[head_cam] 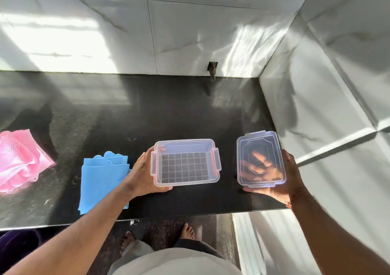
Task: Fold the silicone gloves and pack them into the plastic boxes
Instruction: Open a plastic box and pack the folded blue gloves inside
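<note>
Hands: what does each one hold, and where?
Left hand grips the open box by its left end; right hand supports the lid from underneath.

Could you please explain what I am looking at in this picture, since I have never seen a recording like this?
There is no machine here: a person wears a wide-angle camera on the head, so this one picture looks forward and down at their own two bare hands.

They stand at a dark polished stone counter set in a corner of white marble-look walls. The left hand grips the left side of a clear rectangular plastic box, which is open and empty, with a grid pattern on its floor. The right hand holds the box's clear plastic lid from underneath; the fingers show through it.

To the left lies a flat folded blue silicone glove, partly under the left forearm. Farther left, at the picture's edge, is a crumpled pink silicone glove. Nothing is packed yet.
</note>
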Demonstrator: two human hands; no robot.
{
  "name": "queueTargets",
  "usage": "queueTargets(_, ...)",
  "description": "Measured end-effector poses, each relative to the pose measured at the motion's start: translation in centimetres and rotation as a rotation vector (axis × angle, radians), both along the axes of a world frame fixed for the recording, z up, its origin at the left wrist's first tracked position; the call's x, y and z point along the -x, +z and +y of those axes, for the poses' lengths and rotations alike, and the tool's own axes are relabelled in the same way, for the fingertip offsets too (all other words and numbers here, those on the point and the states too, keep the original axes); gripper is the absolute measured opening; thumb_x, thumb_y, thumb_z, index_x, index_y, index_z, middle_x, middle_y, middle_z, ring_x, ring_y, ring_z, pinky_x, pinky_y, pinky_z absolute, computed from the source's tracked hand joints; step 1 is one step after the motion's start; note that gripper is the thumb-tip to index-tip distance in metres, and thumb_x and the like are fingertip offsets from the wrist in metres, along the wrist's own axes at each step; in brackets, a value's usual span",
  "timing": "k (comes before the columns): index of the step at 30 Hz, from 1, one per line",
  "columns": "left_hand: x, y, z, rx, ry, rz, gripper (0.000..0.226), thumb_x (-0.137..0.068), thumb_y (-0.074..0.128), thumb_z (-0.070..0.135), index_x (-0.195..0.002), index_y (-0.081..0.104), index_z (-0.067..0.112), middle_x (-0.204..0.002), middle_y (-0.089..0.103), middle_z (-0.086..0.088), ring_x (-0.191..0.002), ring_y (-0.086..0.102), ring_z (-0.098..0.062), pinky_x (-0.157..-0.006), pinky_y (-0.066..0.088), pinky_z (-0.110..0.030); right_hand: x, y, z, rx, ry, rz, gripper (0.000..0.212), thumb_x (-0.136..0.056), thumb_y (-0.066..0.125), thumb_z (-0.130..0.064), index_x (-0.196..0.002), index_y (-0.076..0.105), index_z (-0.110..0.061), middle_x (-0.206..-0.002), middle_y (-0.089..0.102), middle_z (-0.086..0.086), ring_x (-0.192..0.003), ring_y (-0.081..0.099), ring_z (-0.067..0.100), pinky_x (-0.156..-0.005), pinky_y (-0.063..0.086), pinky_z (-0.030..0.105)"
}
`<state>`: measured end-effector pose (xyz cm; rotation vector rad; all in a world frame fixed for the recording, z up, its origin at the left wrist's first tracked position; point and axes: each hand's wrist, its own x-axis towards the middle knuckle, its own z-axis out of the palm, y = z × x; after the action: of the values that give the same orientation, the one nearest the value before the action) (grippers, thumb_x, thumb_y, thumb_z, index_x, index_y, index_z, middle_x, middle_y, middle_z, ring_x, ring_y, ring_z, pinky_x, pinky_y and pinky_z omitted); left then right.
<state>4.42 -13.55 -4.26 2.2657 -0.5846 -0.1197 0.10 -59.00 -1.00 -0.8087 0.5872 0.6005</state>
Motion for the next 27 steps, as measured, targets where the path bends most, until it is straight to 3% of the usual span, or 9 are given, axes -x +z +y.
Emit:
queueTargets(4, 0.1, 0.0, 0.1, 0.017, -0.007, 0.039, 0.110, -0.057, 0.095, 0.057, -0.142, 0.027, 0.073, -0.134, 0.048, 0.037, -0.124, 0.063, -0.010, -0.106, 0.061, -0.041, 0.5, -1.6, -1.5, 0.111, -0.098, 0.024, 0.064, -0.100, 0.059, -0.063, -0.154, 0.056, -0.029, -0.158, 0.057, 0.015, -0.141, 0.054, 0.054, -0.110, 0.039, 0.081)
queueTargets(7, 0.1, -0.2, 0.2, 0.015, -0.025, 0.079, 0.111, -0.058, 0.096, 0.056, -0.143, 0.026, 0.071, -0.138, 0.041, 0.046, -0.129, 0.059, -0.001, -0.106, 0.059, -0.030, 0.4, -2.0, -2.4, 0.289, -0.096, 0.046, 0.050, -0.102, 0.067, -0.041, -0.148, 0.059, -0.024, -0.146, 0.069, 0.010, -0.125, 0.070, 0.047, -0.096, 0.056, 0.069)
queueTargets(11, 0.3, 0.3, 0.0, 0.016, -0.027, 0.095, 0.118, -0.053, 0.093, 0.054, -0.145, 0.021, 0.073, -0.142, 0.030, 0.050, -0.135, 0.048, 0.013, -0.102, 0.048, -0.003, -0.6, -1.2, -2.9, 0.635, 0.044, 0.059, 0.035, -0.097, 0.074, -0.019, -0.131, 0.066, -0.023, -0.132, 0.074, 0.012, -0.099, 0.082, 0.035, -0.082, 0.066, 0.059)
queueTargets(14, 0.3, 0.8, -0.3, 0.041, -0.023, 0.136, 0.124, -0.053, 0.093, 0.047, -0.150, 0.018, 0.070, -0.147, 0.027, 0.047, -0.137, 0.046, 0.013, -0.103, 0.043, 0.001, -1.4, -1.2, -3.0, 0.834, 0.004, 0.077, 0.047, -0.098, 0.072, -0.007, -0.139, 0.060, -0.027, -0.126, 0.071, 0.006, -0.096, 0.080, 0.032, -0.067, 0.067, 0.052)
queueTargets(16, 0.2, 0.7, -0.3, 0.048, -0.033, 0.187, 0.132, -0.057, 0.095, 0.039, -0.156, 0.011, 0.064, -0.150, 0.026, 0.044, -0.141, 0.045, 0.009, -0.112, 0.042, -0.005, -2.0, -1.1, -2.6, 0.961, -0.001, 0.057, 0.054, -0.099, 0.070, -0.005, -0.147, 0.057, -0.025, -0.130, 0.067, 0.005, -0.097, 0.074, 0.028, -0.075, 0.066, 0.053)
queueTargets(19, 0.3, -0.2, 0.4, -0.039, -0.028, 0.295, 0.161, -0.067, 0.100, 0.023, -0.168, -0.024, 0.037, -0.158, 0.019, 0.046, -0.152, 0.033, 0.007, -0.132, 0.017, -0.019, -2.2, -0.1, -1.5, 1.316, 0.112, 0.004, 0.055, -0.095, 0.068, -0.011, -0.149, 0.058, -0.016, -0.139, 0.065, 0.010, -0.112, 0.068, 0.036, -0.095, 0.059, 0.051)
queueTargets(21, 0.8, -0.6, 1.1, -0.082, 0.022, 0.352, 0.167, -0.074, 0.100, 0.014, -0.163, -0.041, 0.024, -0.170, 0.018, 0.028, -0.160, 0.026, -0.006, -0.133, 0.008, -0.021, -1.7, 0.9, 0.0, 1.593, 0.215, -0.035, 0.056, -0.092, 0.069, -0.017, -0.147, 0.060, -0.013, -0.144, 0.061, 0.016, -0.124, 0.063, 0.041, -0.107, 0.051, 0.047)
queueTargets(24, 1.9, -0.2, 2.5, -0.122, 0.109, 0.352, 0.154, -0.083, 0.094, 0.013, -0.164, -0.036, 0.031, -0.183, 0.012, 0.006, -0.168, 0.019, -0.017, -0.135, 0.020, -0.035, 0.4, 2.5, 3.2, 1.714, 0.229, -0.125, 0.043, -0.092, 0.070, -0.021, -0.135, 0.067, -0.016, -0.135, 0.064, 0.015, -0.118, 0.066, 0.042, -0.105, 0.050, 0.045)
queueTargets(27, 3.2, 0.8, 4.6, -0.161, 0.169, 0.272, 0.132, -0.088, 0.089, 0.014, -0.174, -0.010, 0.033, -0.182, 0.015, 0.017, -0.166, 0.023, -0.007, -0.129, 0.020, -0.023, 3.1, 3.2, 7.1, 1.683, 0.379, -0.192, 0.014, -0.094, 0.073, -0.022, -0.105, 0.074, -0.015, -0.113, 0.078, 0.011, -0.106, 0.073, 0.038, -0.093, 0.056, 0.041)
